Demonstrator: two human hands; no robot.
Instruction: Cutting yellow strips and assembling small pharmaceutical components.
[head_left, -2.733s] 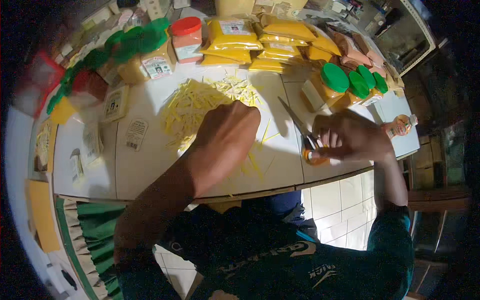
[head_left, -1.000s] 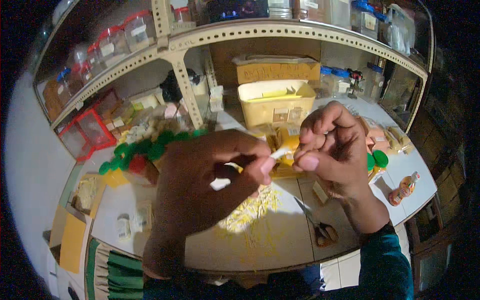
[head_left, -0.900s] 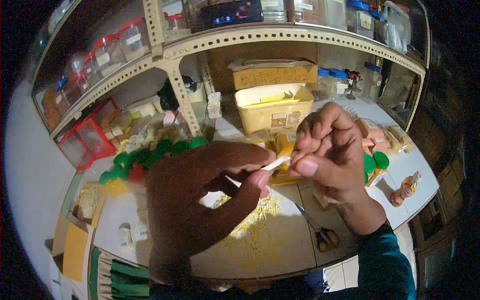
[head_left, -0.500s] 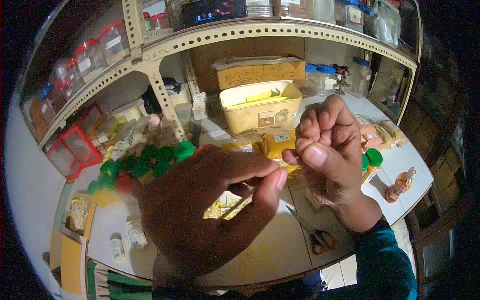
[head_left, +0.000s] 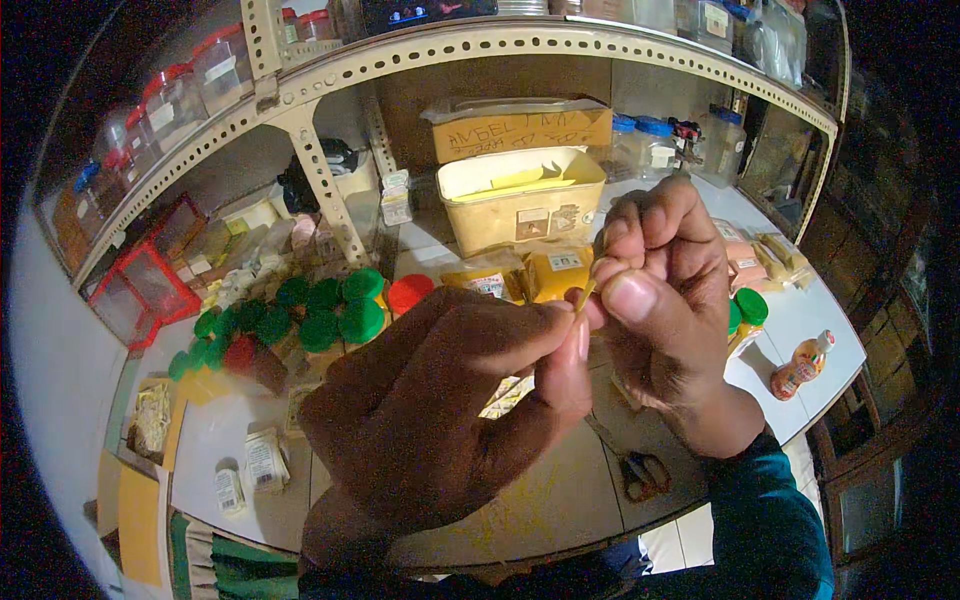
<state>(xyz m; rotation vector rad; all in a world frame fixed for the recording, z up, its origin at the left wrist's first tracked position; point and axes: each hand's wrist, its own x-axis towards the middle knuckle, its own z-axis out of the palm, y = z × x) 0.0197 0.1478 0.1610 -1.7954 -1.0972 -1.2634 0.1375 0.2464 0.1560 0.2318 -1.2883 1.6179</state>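
Note:
My left hand (head_left: 450, 390) and my right hand (head_left: 670, 310) meet in front of me above the table. A thin yellow strip (head_left: 587, 296) runs between their fingertips. The left thumb and index finger pinch its lower end, while the right thumb and fingertips close on its upper end. Below the right wrist lie scissors (head_left: 643, 476) with dark handles, their blades pointing away. Thin yellow strips (head_left: 520, 510) are scattered on the table near its front edge. Behind the left fingers, a pile of yellow-and-white printed pieces (head_left: 508, 396) shows only in part.
Several green-lidded jars (head_left: 318, 328) and a red lid (head_left: 409, 293) stand at left. Yellow packets (head_left: 556, 276) lie before a cream tub (head_left: 525, 225). A small orange bottle (head_left: 801, 365) stands at right. White label stacks (head_left: 265, 460) lie near left. A perforated metal shelf (head_left: 540, 42) crosses above.
My left hand has shifted slightly right, bringing its fingertips against the right ones. The yellow strip now shows plainly between them. My right hand stays almost in place.

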